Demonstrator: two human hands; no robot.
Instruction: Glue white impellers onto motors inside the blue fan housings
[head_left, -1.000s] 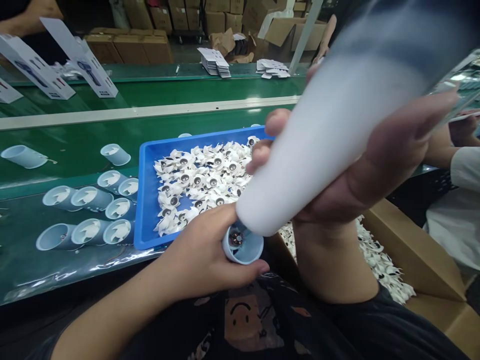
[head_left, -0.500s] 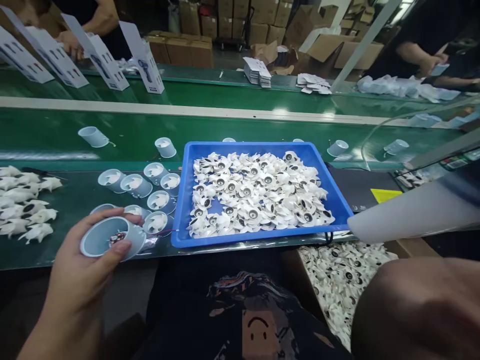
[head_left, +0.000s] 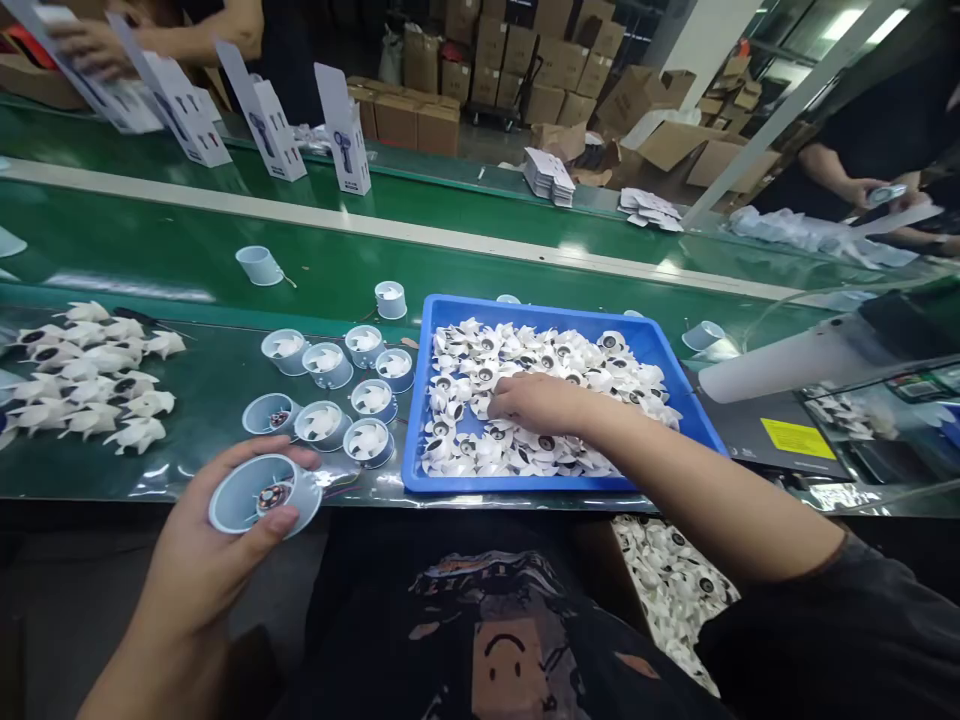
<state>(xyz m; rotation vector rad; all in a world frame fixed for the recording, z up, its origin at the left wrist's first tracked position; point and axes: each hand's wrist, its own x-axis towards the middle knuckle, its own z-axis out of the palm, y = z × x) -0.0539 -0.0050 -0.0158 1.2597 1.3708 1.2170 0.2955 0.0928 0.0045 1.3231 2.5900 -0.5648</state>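
My left hand (head_left: 225, 525) is closed around a pale blue plastic cup-shaped housing (head_left: 232, 498), tilted with its mouth toward me. A small motor with copper coils (head_left: 274, 494) shows inside it, and thin wires trail from its far side. My right hand (head_left: 534, 400) reaches into a blue tray (head_left: 517, 484) piled with white fan wheels (head_left: 555, 350). Its fingers point down together among the wheels; the fingertips are partly hidden, so what they pinch cannot be made out. Left of the tray stand several similar housings with fans inside (head_left: 328, 365), and one housing without a fan (head_left: 270, 413).
White fan wheels (head_left: 90, 370) lie in rows at the left. Behind runs a green conveyor belt (head_left: 337, 245) with scattered housings. A white tube (head_left: 780, 355) juts in from the right. A box of fan wheels (head_left: 675, 590) sits below the table edge. Co-workers' hands (head_left: 97, 45) work across the belt.
My right arm has swung from the lower right into the tray, and the hand is now among the fan wheels. My left hand still holds the housing. The view has shifted left.
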